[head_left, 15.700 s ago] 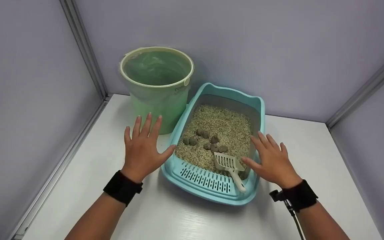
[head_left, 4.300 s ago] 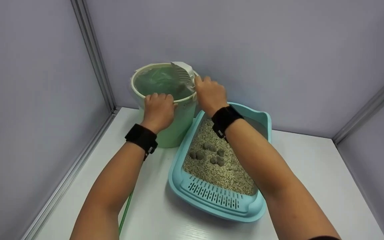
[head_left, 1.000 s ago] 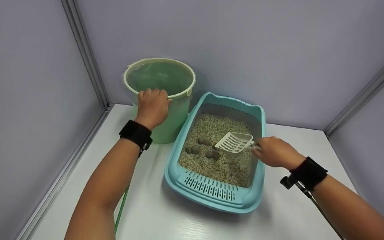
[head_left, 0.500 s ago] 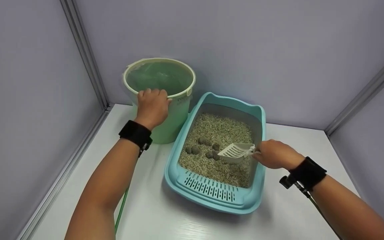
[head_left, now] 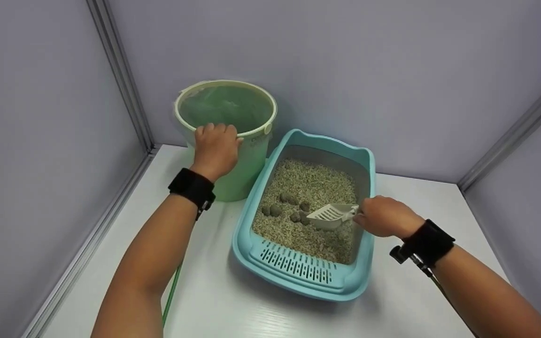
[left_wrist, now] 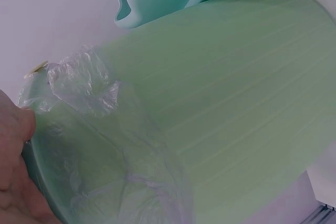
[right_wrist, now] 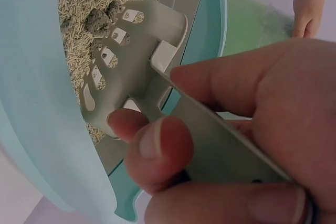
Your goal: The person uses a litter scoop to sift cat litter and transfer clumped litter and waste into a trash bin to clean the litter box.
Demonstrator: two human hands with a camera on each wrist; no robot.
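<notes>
Lowered since the previous frame, the scoop, gripped by your right hand, nears the clumps; slide beneath them while your left hand grips the bin.

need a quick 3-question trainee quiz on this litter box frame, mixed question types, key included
1. True or false: the left hand grips the rim of the green bucket.
2. What does the right hand hold? A) a brush B) the white slotted scoop C) a bag
3. Fill in: the scoop's blade sits low over the litter inside the blue ____, right beside the dark clumps.

Key
1. True; its fingers curl over the near rim.
2. B; thumb and fingers pinch the handle.
3. Litter tray.
</notes>
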